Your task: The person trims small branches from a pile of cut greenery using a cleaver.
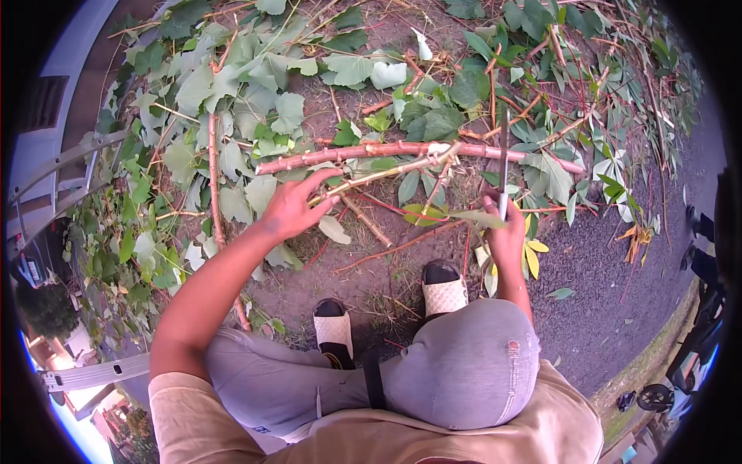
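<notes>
My left hand (297,209) pinches the near end of a thin pale green branch (379,175) between thumb and fingers. This branch slants up to the right, its far end over a thick reddish-brown branch (355,152) on the ground. In my right hand (506,232) is a machete (504,158), its long narrow blade pointing away from me and seen nearly edge-on. The handle is mostly hidden by my fingers. A green leaf (475,218) lies across the view just left of my right hand.
Cut leafy branches (263,85) cover the ground ahead and to the left. A cut stick (367,220) lies nearer my feet. Dark asphalt (595,309) runs along the right. A metal ladder (97,373) is at the left edge. Slippered feet (334,325) stand below the branches.
</notes>
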The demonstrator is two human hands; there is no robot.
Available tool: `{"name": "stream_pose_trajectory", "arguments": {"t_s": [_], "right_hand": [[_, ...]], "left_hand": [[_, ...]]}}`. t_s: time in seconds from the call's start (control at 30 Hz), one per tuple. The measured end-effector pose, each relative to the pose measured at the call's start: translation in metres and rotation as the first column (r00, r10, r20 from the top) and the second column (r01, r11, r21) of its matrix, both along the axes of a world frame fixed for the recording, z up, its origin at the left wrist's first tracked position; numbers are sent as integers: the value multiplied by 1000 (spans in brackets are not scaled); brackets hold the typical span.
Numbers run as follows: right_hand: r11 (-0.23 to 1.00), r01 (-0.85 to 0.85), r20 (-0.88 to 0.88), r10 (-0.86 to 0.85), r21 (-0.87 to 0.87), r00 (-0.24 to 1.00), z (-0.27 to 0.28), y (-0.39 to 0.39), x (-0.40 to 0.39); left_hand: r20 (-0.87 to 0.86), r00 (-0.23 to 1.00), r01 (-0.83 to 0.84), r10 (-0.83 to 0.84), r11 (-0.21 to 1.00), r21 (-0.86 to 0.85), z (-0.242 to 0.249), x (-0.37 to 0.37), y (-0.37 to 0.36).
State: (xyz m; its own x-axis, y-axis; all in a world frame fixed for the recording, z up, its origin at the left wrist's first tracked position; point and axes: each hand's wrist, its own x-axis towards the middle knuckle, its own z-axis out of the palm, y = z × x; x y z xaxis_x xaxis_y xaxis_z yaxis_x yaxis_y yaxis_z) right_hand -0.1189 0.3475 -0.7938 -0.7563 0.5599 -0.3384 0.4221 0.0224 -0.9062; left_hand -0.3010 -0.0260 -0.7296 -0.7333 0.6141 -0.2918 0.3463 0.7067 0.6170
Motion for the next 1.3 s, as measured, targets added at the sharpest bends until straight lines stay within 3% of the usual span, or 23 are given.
{"name": "stream_pose_trajectory", "arguments": {"t_s": [0.03, 0.07, 0.13, 0.27, 0.33, 0.4, 0.47, 0.53, 0.6, 0.63, 0.73, 0.8, 0.97, 1.03, 1.07, 1.13, 1.2, 1.23, 1.27, 1.3], "right_hand": [[994, 68, 33, -65, -90, 997, 6, 3, 0], [994, 106, 20, -106, -22, 994, 16, 4, -5], [985, 173, -19, -173, -3, 985, 32, 8, -14], [980, 199, -192, -196, -3, 962, 50, 9, -30], [981, 55, -294, -109, -184, 950, 62, 9, -32], [986, 31, -304, -81, -166, 949, 62, -5, -38], [957, -76, -411, -48, -281, 910, 37, -17, -42], [934, -112, -296, 7, -339, 955, 0, -30, -42], [866, -158, -101, 125, -474, 987, -34, -42, -38], [878, -86, 75, 137, -470, 988, -39, -48, -37], [869, -74, 131, 157, -489, 979, -53, -48, -38], [849, -154, 20, 191, -505, 981, -20, -41, -46], [914, -165, -314, 44, -371, 949, 81, -33, -83], [922, -194, -481, 9, -335, 877, 99, -25, -89], [921, -196, -476, 14, -336, 880, 95, -25, -92], [936, -183, -671, -71, -301, 738, 77, -28, -98], [933, -210, -628, -23, -294, 778, 13, -37, -86], [893, -158, -465, -63, -421, 883, -31, -44, -75], [793, -81, -112, 17, -604, 994, -64, -46, -66], [538, 72, 146, 97, -840, 985, -83, -40, -59]], "left_hand": [[0, 1000, 29, -29, 999, 14, -7, 0, 19], [-113, 992, 71, -49, 978, 194, -47, 0, 31], [164, 984, -58, 77, 992, -114, -44, 3, 79], [87, 991, -85, 100, 984, -155, -93, 17, 109], [83, 989, -105, 125, 972, -212, -104, 22, 109], [54, 992, -102, 116, 973, -209, -106, 31, 105], [62, 991, -100, 116, 971, -216, -99, 36, 105], [40, 990, -127, 138, 971, -204, -96, 45, 105], [65, 984, -153, 167, 970, -188, -99, 51, 102], [10, 988, -152, 155, 977, -149, -99, 54, 100], [-17, 988, -155, 154, 978, -140, -101, 66, 93], [-6, 988, -156, 156, 980, -124, -105, 76, 83], [-2, 989, -145, 147, 973, -178, -111, 80, 84], [-33, 991, -137, 133, 973, -186, -120, 84, 83], [-26, 990, -140, 138, 972, -186, -125, 87, 85], [-48, 985, -172, 166, 970, -171, -132, 94, 85], [-50, 984, -178, 172, 968, -177, -137, 97, 84], [-51, 984, -175, 169, 967, -183, -139, 98, 86], [-56, 983, -183, 176, 968, -170, -142, 103, 87], [-34, 982, -191, 188, 962, -196, -145, 104, 85]]}}
